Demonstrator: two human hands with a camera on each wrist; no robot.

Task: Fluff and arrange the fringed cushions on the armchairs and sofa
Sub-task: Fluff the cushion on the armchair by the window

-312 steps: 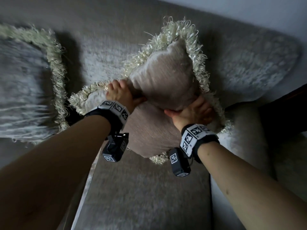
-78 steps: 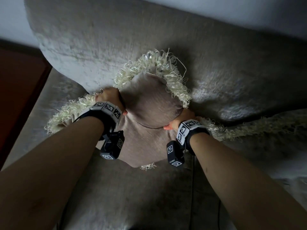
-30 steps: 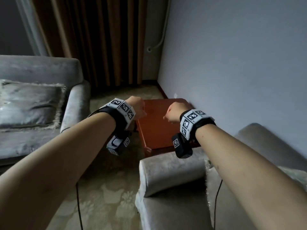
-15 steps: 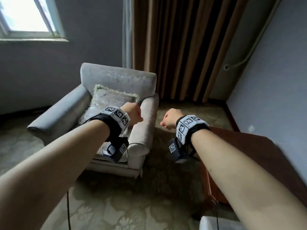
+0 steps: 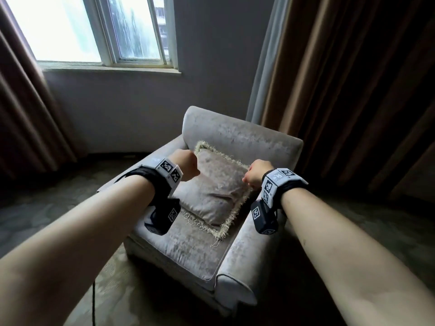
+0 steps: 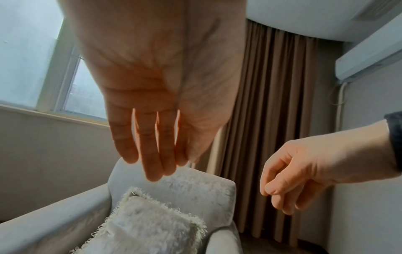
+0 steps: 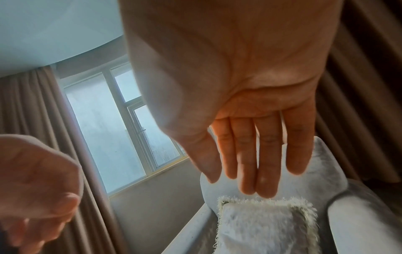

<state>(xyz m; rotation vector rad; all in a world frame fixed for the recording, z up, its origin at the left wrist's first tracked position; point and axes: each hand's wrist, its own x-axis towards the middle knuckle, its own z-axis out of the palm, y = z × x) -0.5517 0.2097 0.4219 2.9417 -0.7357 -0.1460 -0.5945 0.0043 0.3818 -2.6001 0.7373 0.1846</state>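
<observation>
Cushion (image 5: 213,187) leans on armchair (image 5: 240,137) back, untouched. Left hand (image 5: 186,166) and right hand (image 5: 257,172) empty, fingers loose, hovering near. Suggest: grip opposite side edges, lift, shake, reseat upright, centred.

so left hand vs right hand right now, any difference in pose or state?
Little. The left hand hangs before the fringed cushion's upper left corner, the right hand at its right edge. Both are empty with fingers relaxed, touching nothing, raised over the armchair.
</observation>
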